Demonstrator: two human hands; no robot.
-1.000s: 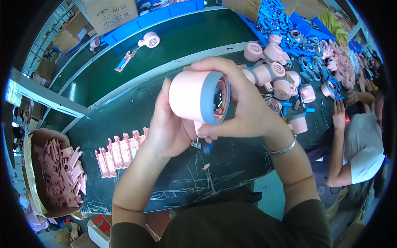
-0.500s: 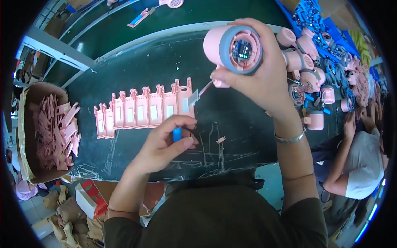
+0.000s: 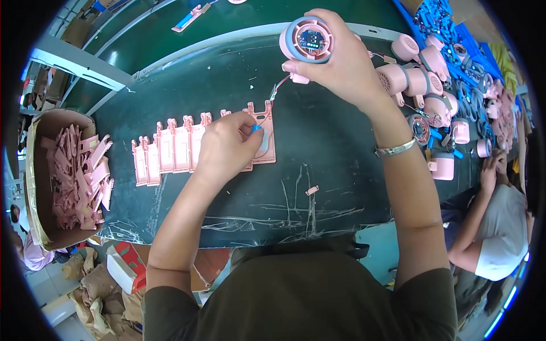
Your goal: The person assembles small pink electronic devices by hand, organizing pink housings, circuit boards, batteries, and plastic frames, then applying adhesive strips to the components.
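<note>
My right hand (image 3: pixel 350 71) grips a pink fan head (image 3: pixel 289 48) with a grey ring, raised over the far part of the table. Its open face shows a small circuit board (image 3: pixel 311 40) with lit dots. Thin wires run from it past a small flat connector piece (image 3: pixel 273 92) toward my left hand. My left hand (image 3: pixel 227 145) is closed on a blue cylindrical battery (image 3: pixel 256 129), mostly hidden by the fingers. It is over the rightmost pink handle shell (image 3: pixel 271 149), which bears a white pad. Several more pink shells (image 3: pixel 173 150) stand side by side in a row, partly covered by this hand.
A cardboard box (image 3: pixel 35 187) of pink plastic parts is at left. More fan heads (image 3: pixel 438 108) and blue batteries (image 3: pixel 435 17) crowd the right side. A tiny pink piece (image 3: pixel 312 190) lies on the dark green table (image 3: pixel 341 159). A co-worker (image 3: pixel 495 227) sits at right.
My left hand has moved away from me with the battery, from in front of the row onto the rightmost shell. My right hand has carried the fan head farther away and slightly left.
</note>
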